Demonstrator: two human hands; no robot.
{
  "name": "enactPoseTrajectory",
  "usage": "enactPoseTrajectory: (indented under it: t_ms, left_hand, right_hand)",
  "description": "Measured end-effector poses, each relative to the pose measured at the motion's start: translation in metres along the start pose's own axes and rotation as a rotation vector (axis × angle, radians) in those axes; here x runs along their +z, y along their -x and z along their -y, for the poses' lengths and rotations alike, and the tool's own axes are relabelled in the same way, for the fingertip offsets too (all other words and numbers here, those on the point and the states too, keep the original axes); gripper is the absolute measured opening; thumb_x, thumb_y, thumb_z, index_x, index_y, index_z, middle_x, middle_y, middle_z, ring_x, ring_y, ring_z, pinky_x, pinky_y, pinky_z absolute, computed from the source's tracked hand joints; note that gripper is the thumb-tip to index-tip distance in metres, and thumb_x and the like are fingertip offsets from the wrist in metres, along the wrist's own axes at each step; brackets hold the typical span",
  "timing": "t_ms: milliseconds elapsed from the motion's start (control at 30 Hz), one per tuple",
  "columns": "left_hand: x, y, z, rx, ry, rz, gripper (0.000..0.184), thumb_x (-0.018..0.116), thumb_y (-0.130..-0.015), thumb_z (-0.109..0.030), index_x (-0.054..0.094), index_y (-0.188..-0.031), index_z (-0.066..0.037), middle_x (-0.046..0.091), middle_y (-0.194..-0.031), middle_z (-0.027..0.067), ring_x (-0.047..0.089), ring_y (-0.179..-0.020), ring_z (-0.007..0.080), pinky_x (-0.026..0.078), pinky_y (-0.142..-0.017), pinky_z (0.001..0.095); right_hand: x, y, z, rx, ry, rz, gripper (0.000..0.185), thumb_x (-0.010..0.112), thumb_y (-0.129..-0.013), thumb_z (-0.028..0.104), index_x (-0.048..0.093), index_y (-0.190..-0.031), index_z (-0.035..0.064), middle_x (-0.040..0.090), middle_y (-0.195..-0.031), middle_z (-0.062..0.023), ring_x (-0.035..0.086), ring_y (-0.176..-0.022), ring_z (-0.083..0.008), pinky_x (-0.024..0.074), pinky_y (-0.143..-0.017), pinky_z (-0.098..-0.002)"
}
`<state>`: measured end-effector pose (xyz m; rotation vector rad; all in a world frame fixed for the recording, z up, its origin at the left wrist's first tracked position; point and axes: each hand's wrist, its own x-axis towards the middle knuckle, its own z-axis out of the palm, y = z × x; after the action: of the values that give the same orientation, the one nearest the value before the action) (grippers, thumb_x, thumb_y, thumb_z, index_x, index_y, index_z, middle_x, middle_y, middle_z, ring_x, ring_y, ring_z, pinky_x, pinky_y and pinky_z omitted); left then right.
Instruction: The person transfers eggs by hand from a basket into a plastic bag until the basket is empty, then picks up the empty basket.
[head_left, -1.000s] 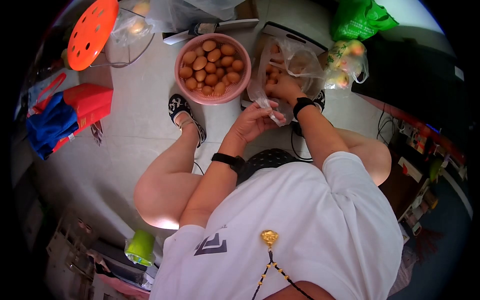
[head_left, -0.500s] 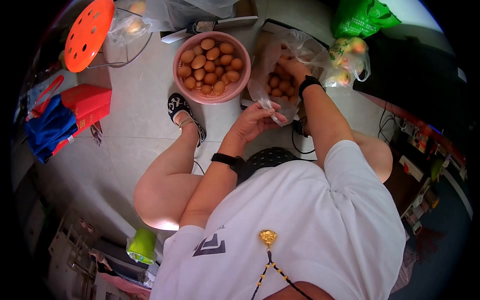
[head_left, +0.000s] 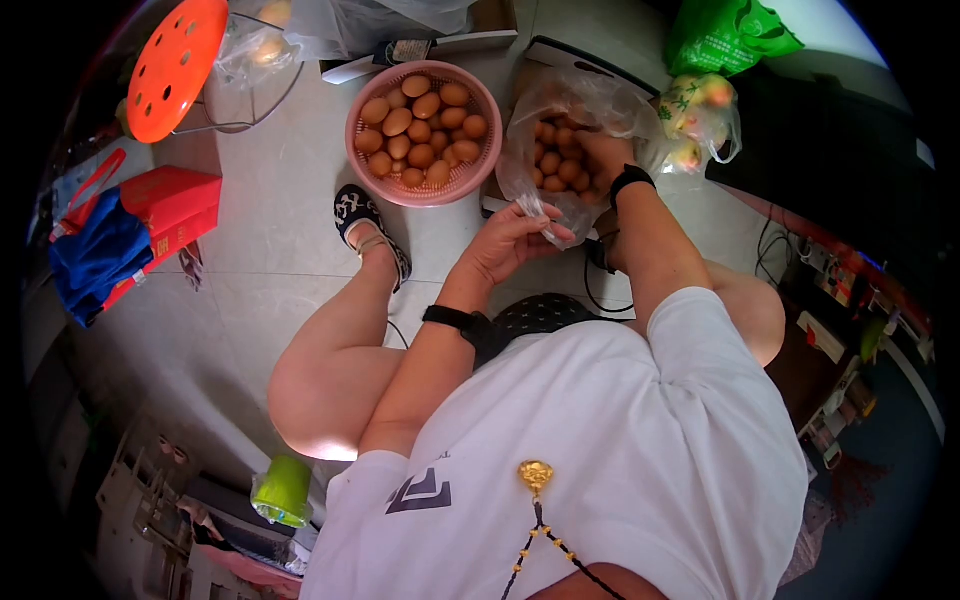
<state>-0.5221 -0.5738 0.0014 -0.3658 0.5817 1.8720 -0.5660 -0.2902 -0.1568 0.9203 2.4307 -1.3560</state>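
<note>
My left hand (head_left: 510, 240) pinches the near edge of a clear plastic bag (head_left: 520, 182). Brown eggs (head_left: 560, 165) fill the bag's bottom, several of them visible through its mouth. Reaching into the bag from the right, my right hand (head_left: 605, 155) rests at the right side of these eggs. Its fingers point down and are mostly hidden, so whether they hold an egg does not show. Left of the bag stands a round pink plastic basket (head_left: 352, 150) with many brown eggs (head_left: 420, 130) piled in it.
A black-edged box (head_left: 575, 55) lies behind and under the bag. Bagged fruit (head_left: 700, 120) and a green bag (head_left: 725, 40) are at the right. To the left are an orange stool (head_left: 175, 70) and a red gift bag (head_left: 185, 205). My shoe (head_left: 360, 215) is below the basket.
My right hand has moved right and slightly down inside the bag, uncovering more eggs at its middle. My left hand keeps its hold on the bag's edge.
</note>
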Motion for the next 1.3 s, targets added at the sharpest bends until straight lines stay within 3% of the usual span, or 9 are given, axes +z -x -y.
enactPoseTrajectory:
  t_ms: [100, 200, 300, 533, 633, 700, 800, 1167, 1300]
  left_hand:
    - [0.005, 0.001, -0.001, -0.008, -0.021, 0.011, 0.027, 0.062, -0.09, -0.017, 0.057, -0.113, -0.006, 0.07, -0.099, 0.0146, 0.067, -0.1, 0.0259, 0.052, -0.089, 0.0378]
    - [0.003, -0.001, 0.0, -0.015, -0.018, 0.006, 0.028, 0.061, -0.09, -0.014, 0.056, -0.116, -0.003, 0.07, -0.101, 0.0179, 0.066, -0.103, 0.0311, 0.051, -0.094, 0.0446]
    - [0.005, -0.001, 0.0, -0.021, -0.031, 0.007, 0.03, 0.062, -0.09, -0.014, 0.055, -0.117, -0.004, 0.07, -0.101, 0.0174, 0.066, -0.102, 0.0307, 0.051, -0.094, 0.0445]
    - [0.011, -0.001, 0.0, -0.002, -0.057, 0.033, 0.032, 0.062, -0.089, -0.015, 0.054, -0.119, -0.006, 0.07, -0.102, 0.0158, 0.067, -0.101, 0.0283, 0.052, -0.091, 0.0412]
    - [0.013, 0.001, -0.002, -0.004, -0.07, 0.008, 0.034, 0.063, -0.089, -0.015, 0.053, -0.12, -0.006, 0.07, -0.102, 0.0149, 0.067, -0.1, 0.0268, 0.053, -0.087, 0.0387]
    - [0.012, 0.002, -0.003, 0.005, -0.085, 0.018, 0.036, 0.064, -0.089, -0.016, 0.052, -0.121, -0.007, 0.07, -0.102, 0.014, 0.067, -0.1, 0.0254, 0.052, -0.086, 0.0369]
    - [0.013, 0.005, -0.004, 0.01, -0.097, 0.01, 0.039, 0.064, -0.088, -0.018, 0.051, -0.123, -0.007, 0.069, -0.105, 0.0138, 0.066, -0.1, 0.0241, 0.051, -0.087, 0.0364]
    - [0.017, 0.005, -0.009, 0.021, -0.187, 0.004, 0.044, 0.066, -0.084, -0.02, 0.056, -0.123, -0.003, 0.067, -0.107, 0.0113, 0.063, -0.101, 0.0212, 0.051, -0.088, 0.0347]
    - [0.009, 0.001, -0.004, -0.04, -0.252, 0.024, 0.044, 0.067, -0.083, -0.019, 0.057, -0.122, -0.003, 0.065, -0.108, 0.0086, 0.063, -0.101, 0.0194, 0.053, -0.086, 0.0328]
  right_hand:
    - [-0.034, 0.029, 0.042, 0.214, 0.043, -0.018, 0.051, 0.073, -0.075, 0.028, 0.061, -0.119, 0.0051, 0.065, -0.116, -0.0178, 0.063, -0.103, -0.032, 0.051, -0.088, -0.037]
    - [-0.051, 0.028, 0.051, 0.103, 0.076, 0.066, 0.049, 0.071, -0.074, 0.021, 0.061, -0.119, 0.0048, 0.067, -0.111, -0.0182, 0.065, -0.099, -0.033, 0.0516, -0.087, -0.0365]
    - [-0.064, 0.02, 0.07, -0.121, 0.62, 0.089, 0.048, 0.069, -0.075, 0.025, 0.061, -0.118, 0.0046, 0.067, -0.11, -0.019, 0.065, -0.099, -0.0353, 0.0512, -0.089, -0.0387]
    - [-0.12, 0.019, 0.131, -0.095, 0.744, -0.069, 0.058, 0.065, -0.077, 0.039, 0.059, -0.119, -0.0014, 0.062, -0.114, -0.0293, 0.061, -0.108, -0.0392, 0.0489, -0.093, -0.0422]
    - [-0.129, 0.022, 0.137, -0.397, 0.549, -0.321, 0.051, 0.065, -0.079, 0.036, 0.063, -0.109, -0.0043, 0.068, -0.097, -0.024, 0.068, -0.091, -0.0353, 0.0534, -0.081, -0.0405]
    - [-0.135, 0.04, 0.159, -0.062, 0.507, 0.153, 0.041, 0.067, -0.08, 0.034, 0.066, -0.092, -0.0052, 0.068, -0.075, -0.0155, 0.067, -0.067, -0.0273, 0.0537, -0.063, -0.0363]
    - [-0.12, 0.088, 0.206, 0.109, 0.434, 0.343, 0.037, 0.068, -0.079, 0.032, 0.064, -0.077, -0.0047, 0.061, -0.061, -0.0092, 0.059, -0.052, -0.0202, 0.0489, -0.051, -0.0315]
    - [0.044, 0.085, 0.244, -0.728, 0.336, 0.512, 0.021, 0.065, -0.08, 0.021, 0.067, -0.088, 0.0023, 0.065, -0.08, -0.0156, 0.065, -0.075, -0.0272, 0.0512, -0.069, -0.0385]
    - [0.104, 0.07, 0.211, -0.911, 0.842, 0.435, 0.018, 0.063, -0.08, 0.021, 0.071, -0.091, 0.0081, 0.066, -0.097, -0.0127, 0.063, -0.092, -0.0289, 0.0509, -0.076, -0.0403]
